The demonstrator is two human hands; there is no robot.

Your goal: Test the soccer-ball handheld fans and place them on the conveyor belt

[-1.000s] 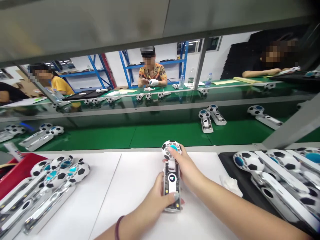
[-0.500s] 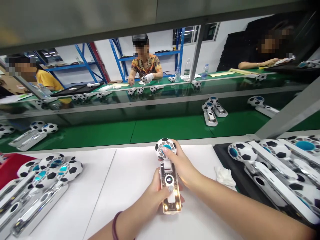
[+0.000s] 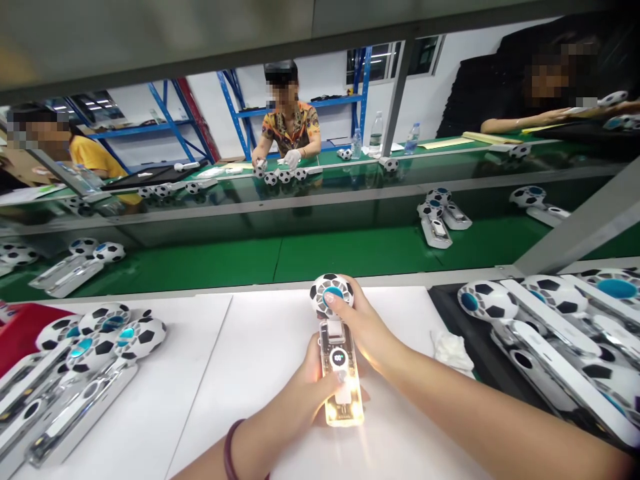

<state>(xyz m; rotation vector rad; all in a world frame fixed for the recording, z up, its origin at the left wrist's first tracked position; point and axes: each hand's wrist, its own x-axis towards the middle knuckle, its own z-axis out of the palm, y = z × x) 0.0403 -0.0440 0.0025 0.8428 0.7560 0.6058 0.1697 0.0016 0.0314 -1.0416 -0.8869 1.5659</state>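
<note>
A handheld device [image 3: 343, 400] with a black-and-white soccer-ball head [image 3: 321, 293] and a clear handle is held upright over the white work surface. My left hand [image 3: 314, 387] wraps round the handle, its thumb on the front below a round lit display [image 3: 339, 358] that reads about 100. Warm yellow light glows from the handle's lower end. My right hand [image 3: 357, 310] grips the ball head from the right, with the thumb pressed on its blue centre. The fingers of both hands behind the device are mostly hidden.
More such devices lie in a pile [image 3: 90, 407] at left, beside a red bin [image 3: 25, 333], and on a black tray [image 3: 453, 313] at right. A crumpled white tissue [image 3: 453, 350] is near the tray. Beyond runs a green conveyor belt [image 3: 320, 257] carrying devices; several people work across it.
The light in the handle has grown brighter and spills onto the white surface. Both hands keep their hold. Devices on the belt have shifted slightly right.
</note>
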